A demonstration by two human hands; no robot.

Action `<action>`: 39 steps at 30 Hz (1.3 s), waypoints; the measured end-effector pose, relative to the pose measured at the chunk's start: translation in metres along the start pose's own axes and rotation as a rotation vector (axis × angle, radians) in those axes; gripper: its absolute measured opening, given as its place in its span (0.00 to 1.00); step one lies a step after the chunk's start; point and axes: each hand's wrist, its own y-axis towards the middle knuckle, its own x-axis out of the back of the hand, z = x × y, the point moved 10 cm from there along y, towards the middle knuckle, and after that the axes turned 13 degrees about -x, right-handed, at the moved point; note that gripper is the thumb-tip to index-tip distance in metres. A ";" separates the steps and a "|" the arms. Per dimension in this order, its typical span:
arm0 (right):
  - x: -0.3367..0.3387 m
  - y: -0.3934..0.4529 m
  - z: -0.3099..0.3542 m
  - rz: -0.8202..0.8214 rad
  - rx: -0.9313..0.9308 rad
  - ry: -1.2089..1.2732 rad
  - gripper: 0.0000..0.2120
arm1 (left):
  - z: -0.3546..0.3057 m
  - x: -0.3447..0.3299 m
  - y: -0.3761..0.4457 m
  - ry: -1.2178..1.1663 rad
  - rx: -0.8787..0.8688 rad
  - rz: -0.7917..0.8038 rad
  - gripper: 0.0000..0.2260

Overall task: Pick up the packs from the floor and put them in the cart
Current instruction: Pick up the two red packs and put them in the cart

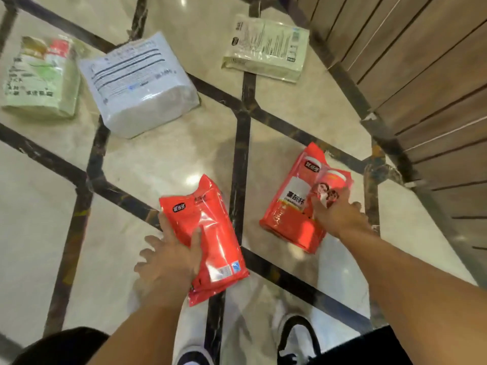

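head view: the near red pack (210, 238) lies on the floor (163, 164) with the left hand (171, 256) gripping its left edge, thumb laid over the front, other fingers spread beside and under it. just right of that pack, a second red pack (295, 201) lies flat; the right hand (340, 214) rests on its right side, fingers curled onto the wrapper. beyond the near red pack sit a white pack (139, 85), a green pack (39, 77) and a pale pack (266, 48). wooden panelling (421, 75) stands far right.
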 end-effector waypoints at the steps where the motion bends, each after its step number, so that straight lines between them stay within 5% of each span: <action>1: -0.002 0.018 0.000 0.002 -0.067 0.082 0.47 | 0.006 -0.006 0.011 -0.043 0.032 -0.004 0.48; 4: -0.020 0.053 0.003 0.050 -0.204 0.282 0.53 | 0.019 -0.021 0.044 -0.151 0.033 0.057 0.61; 8: -0.040 0.056 0.010 0.056 -0.185 0.454 0.49 | 0.008 -0.037 0.068 -0.412 -0.027 0.073 0.70; 15: -0.051 0.023 0.033 0.145 0.036 0.582 0.47 | -0.010 -0.045 0.070 -0.586 -0.065 -0.001 0.60; 29: -0.022 -0.007 0.079 0.046 0.343 0.372 0.41 | -0.041 -0.001 0.059 -0.748 -0.246 -0.172 0.39; 39: 0.144 -0.138 0.013 -0.002 0.372 0.584 0.37 | -0.102 0.175 -0.081 -0.597 -0.418 -0.296 0.37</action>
